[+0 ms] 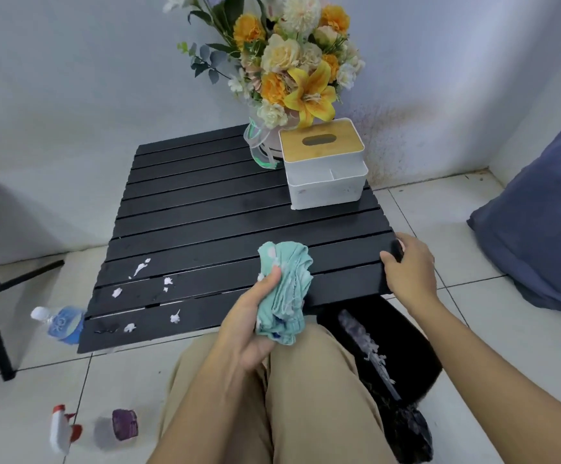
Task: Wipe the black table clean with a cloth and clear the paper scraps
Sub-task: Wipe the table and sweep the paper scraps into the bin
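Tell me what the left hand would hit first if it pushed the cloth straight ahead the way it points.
Probably the white tissue box, after bare slats of the black table; the left hand and cloth point that way, though height is unclear.

Left hand (255, 316): palm turned upward, fingers curled round a bunched cloth (285, 283), thumb pressed across it; the bare forearm reaches forward over the knees. Right hand (408, 267): bare arm stretched forward, thumb lying on top of the black table (205, 222) at its right edge, fingers wrapped over the side.
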